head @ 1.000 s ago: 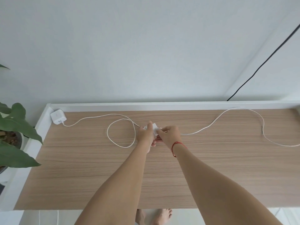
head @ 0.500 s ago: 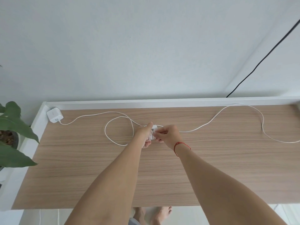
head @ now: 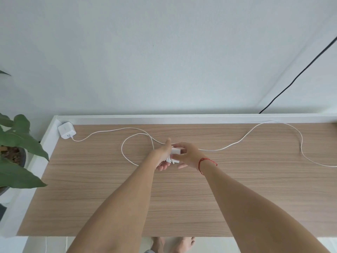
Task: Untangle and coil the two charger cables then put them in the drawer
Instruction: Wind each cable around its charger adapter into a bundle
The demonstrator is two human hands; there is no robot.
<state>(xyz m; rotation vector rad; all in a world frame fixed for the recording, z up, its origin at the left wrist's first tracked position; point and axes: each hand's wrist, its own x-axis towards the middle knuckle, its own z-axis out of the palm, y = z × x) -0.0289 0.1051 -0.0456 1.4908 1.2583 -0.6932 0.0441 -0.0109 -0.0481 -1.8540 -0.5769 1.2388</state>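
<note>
My left hand [head: 164, 156] and my right hand [head: 187, 156] meet at the middle of the wooden desk [head: 109, 198]. Both grip a white charger block [head: 176, 151] with a few cable turns wound below it. One white cable [head: 255, 133] runs from the hands rightward in a long wave to the desk's right edge. A second white cable [head: 125, 156] forms a loop left of my left hand and leads to a white charger plug [head: 66, 130] at the far left corner. No drawer is in view.
A potted plant [head: 16, 148] with large green leaves stands off the desk's left side. A white raised rim [head: 182, 118] lines the desk's back edge against the wall. A black cable [head: 299, 72] runs down the wall at the right. My bare feet [head: 173, 243] show below the front edge.
My hands have shifted slightly toward me with the charger block. My right hand has turned over it, and wound cable turns now show beneath the block. The cables on the desk lie about as before.
</note>
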